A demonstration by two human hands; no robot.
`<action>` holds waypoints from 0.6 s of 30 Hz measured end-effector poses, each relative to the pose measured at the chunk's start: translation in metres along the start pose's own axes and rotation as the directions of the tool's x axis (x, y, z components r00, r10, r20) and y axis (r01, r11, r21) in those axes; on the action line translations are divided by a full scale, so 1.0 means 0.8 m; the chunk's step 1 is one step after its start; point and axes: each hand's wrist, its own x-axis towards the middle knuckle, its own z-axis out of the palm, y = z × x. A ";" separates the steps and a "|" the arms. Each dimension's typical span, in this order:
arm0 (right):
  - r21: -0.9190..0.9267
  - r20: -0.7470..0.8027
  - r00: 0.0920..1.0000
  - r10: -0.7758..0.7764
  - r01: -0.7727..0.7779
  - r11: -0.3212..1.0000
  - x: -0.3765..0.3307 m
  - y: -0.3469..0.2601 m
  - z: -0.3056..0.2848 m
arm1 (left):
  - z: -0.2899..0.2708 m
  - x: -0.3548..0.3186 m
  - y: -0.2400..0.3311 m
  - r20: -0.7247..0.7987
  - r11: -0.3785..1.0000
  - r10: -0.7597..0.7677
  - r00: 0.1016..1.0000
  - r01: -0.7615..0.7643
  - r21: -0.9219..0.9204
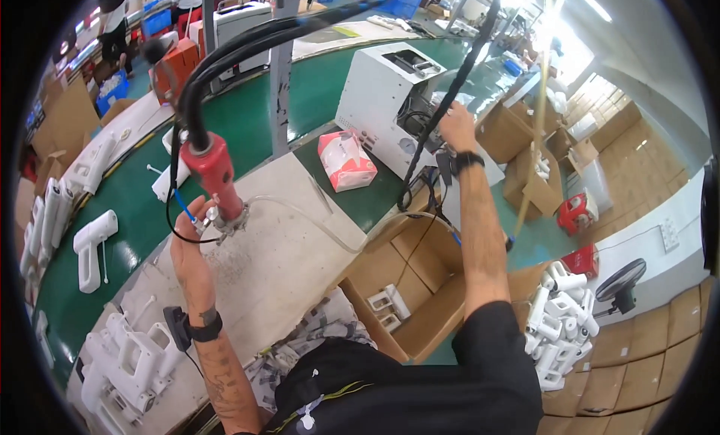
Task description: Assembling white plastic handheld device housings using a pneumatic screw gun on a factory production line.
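A red cylindrical tool [217,176] hangs on a thick black hose, with a metal fitting at its lower end. My left hand [192,247] is closed around this fitting from the left; the tool hides part of the fingers. Farther off to the right, my right hand [456,127] is at the open side of a white metal machine box [375,97]. Its fingers are curled in by the wiring, and what they hold is hidden. A gauge shows on the box's front. Beside the box lies a pink and white soft pack [346,160].
White handheld plastic housings [135,360] lie at the left; another [94,247] rests on the green conveyor [139,240]. An open carton [442,315] in front of me holds white parts. More white housings [559,322] are piled at the right near a black fan [621,285]. A metal post [280,97] stands ahead.
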 end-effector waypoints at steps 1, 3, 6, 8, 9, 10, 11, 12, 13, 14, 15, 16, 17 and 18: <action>-0.213 0.166 0.983 0.081 -0.044 0.976 0.022 0.016 0.023 | -0.008 0.001 -0.003 -0.004 0.999 0.038 0.999 -0.038 0.033; -0.221 0.230 0.970 0.083 -0.031 0.975 0.035 0.017 0.050 | -0.026 -0.013 0.004 -0.023 0.991 -0.019 1.000 0.022 0.129; -0.208 0.159 0.987 -0.036 0.069 0.976 0.034 -0.009 0.032 | -0.040 -0.036 0.033 -0.117 0.978 -0.020 0.993 0.044 0.206; -0.271 0.105 0.985 -0.139 0.163 0.949 0.030 -0.013 0.019 | -0.051 -0.041 0.033 -0.130 0.980 0.004 0.992 0.022 0.200; -0.340 0.059 0.969 -0.240 0.246 0.908 0.028 -0.012 0.018 | -0.056 -0.042 0.034 -0.138 0.981 0.025 0.990 0.002 0.192; -0.324 0.066 0.972 -0.224 0.233 0.917 0.028 -0.012 0.022 | -0.060 -0.042 0.035 -0.130 0.986 0.017 0.991 0.005 0.169; -0.323 0.066 0.972 -0.225 0.234 0.917 0.029 -0.009 0.024 | -0.061 -0.041 0.036 -0.132 0.985 0.017 0.991 0.006 0.170; -0.320 0.107 0.973 -0.203 0.227 0.920 0.030 -0.007 0.022 | -0.060 -0.041 0.037 -0.127 0.981 -0.004 0.992 0.029 0.191; -0.320 0.148 0.973 -0.178 0.217 0.922 0.032 0.002 0.022 | -0.060 -0.039 0.037 -0.120 0.976 -0.027 0.992 0.052 0.211; -0.335 0.233 0.963 -0.138 0.212 0.918 0.037 0.010 0.021 | -0.058 -0.039 0.039 -0.118 0.977 -0.027 0.993 0.051 0.208; -0.336 0.236 0.962 -0.137 0.213 0.917 0.035 0.018 0.021 | -0.057 -0.039 0.042 -0.116 0.964 -0.039 0.992 0.068 0.257; -0.275 0.229 0.967 -0.110 0.173 0.946 0.034 0.025 0.020 | -0.057 -0.040 0.047 -0.116 0.949 -0.051 0.992 0.085 0.304; -0.213 0.224 0.971 -0.084 0.133 0.968 0.034 0.032 0.020 | -0.058 -0.036 0.053 -0.118 0.949 -0.054 0.992 0.088 0.304; -0.152 0.183 0.980 -0.076 0.104 0.983 0.031 0.024 0.023 | -0.064 -0.033 0.062 -0.092 0.924 -0.041 0.995 0.072 0.376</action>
